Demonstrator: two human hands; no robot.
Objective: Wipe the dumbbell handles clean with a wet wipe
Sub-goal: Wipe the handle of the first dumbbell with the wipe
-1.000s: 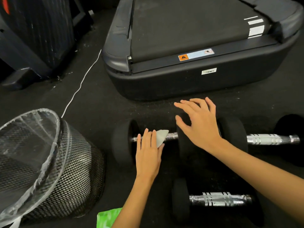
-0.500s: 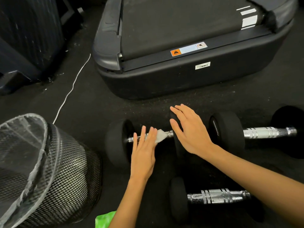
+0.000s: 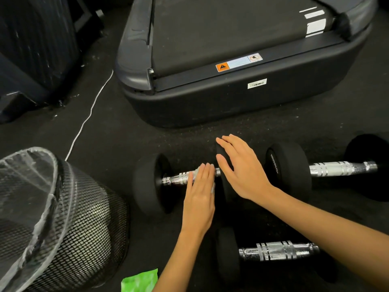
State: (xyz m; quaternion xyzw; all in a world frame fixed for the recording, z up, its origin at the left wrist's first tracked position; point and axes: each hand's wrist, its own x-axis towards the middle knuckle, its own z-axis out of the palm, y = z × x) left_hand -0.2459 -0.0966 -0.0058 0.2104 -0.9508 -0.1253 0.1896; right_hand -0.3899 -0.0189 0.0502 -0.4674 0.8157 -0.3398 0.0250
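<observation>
My left hand [image 3: 200,199] presses the wet wipe [image 3: 213,187] flat-fingered onto the dumbbell handle [image 3: 179,178]. My right hand [image 3: 242,167], fingers straight, rests on its right weight [image 3: 224,157].

A single wide-angle view comes from the person's head, looking forward and steeply down at the dark floor [image 3: 130,133]. It sits close above both forearms, which enter from the bottom and lower right edges and reach up to mid-frame. The treadmill [image 3: 242,98] end fills the upper half, farther off, its straight edges bowed by the lens. A mesh bin [image 3: 84,218] crowds the lower left corner, cut by the frame edge, and a green packet [image 3: 140,281] is cropped at the bottom. No second view overlaps this one.
</observation>
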